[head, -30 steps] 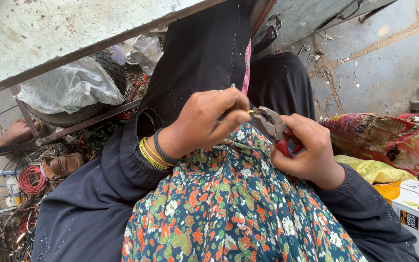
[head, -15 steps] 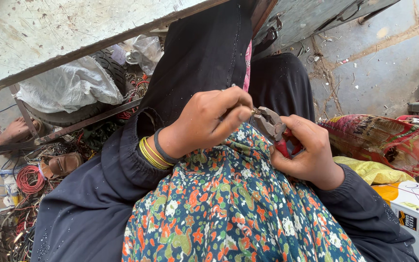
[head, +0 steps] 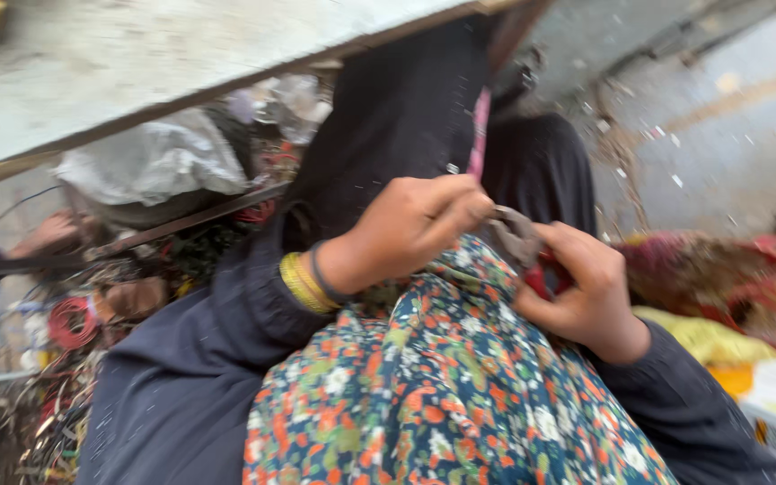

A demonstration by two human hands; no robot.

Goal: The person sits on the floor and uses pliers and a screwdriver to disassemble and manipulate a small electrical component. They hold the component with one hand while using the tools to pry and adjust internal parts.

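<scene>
Head view: looks down onto the person's lap, which is covered by a floral cloth in green, orange and white; the frame is motion-blurred.
Right hand: the right hand is wrapped closed around the red handles of the pliers, gripping them from the right and slightly below.
Pliers: a grey metal head with red grips, held just above the floral cloth at mid-frame; the head points left, towards the other hand, and sticks out past the right hand's fingers (whether the nose is shut cannot be told through the blur).
Left hand: the left hand has its fingertips pinched together right at the pliers' head, touching or nearly so; whatever is pinched between them is too small and blurred to make out.
Wrist: yellow and dark bangles sit on the left wrist, at the cuff of a dark sleeve.
Left of the lap: a tangle of wires, some red, lies on the ground, with a grey plastic bag above it.
Far left edge: another person's hand rests near the wires, well apart from the two working hands.
Right of the lap: a red patterned bundle and a yellow cloth lie on the concrete floor.
</scene>
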